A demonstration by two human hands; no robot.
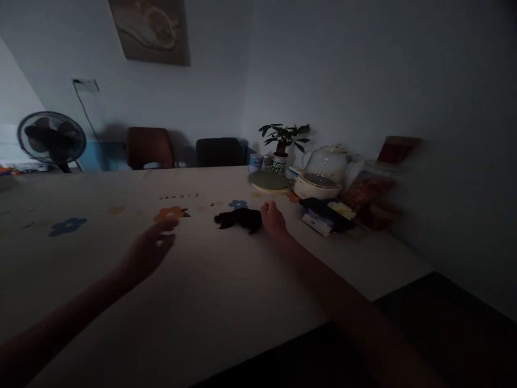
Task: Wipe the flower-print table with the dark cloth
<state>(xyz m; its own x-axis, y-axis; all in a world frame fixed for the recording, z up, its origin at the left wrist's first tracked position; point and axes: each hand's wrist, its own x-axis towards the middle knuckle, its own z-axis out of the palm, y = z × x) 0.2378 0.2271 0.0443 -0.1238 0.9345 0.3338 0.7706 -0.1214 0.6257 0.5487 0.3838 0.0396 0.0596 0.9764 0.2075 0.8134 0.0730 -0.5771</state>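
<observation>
A dark, crumpled black cloth (pixel 239 219) lies on the pale table cover, its exact kind lost in the dim light. At its right end is my right hand (pixel 274 220), fingers curled closed against the cloth's edge and seeming to grip it. My left hand (pixel 150 249) hovers over the table to the left of the cloth, near a printed orange flower. Its thumb and fingers are apart, and it holds nothing.
On the right stand a glass kettle (pixel 323 170) on its base, a potted plant (pixel 280 145), a round green mat (pixel 270 181), a dark flat item (pixel 329 214) on packets and blurred jars (pixel 369 186). Beyond the table are chairs (pixel 149 147) and a fan (pixel 51 137).
</observation>
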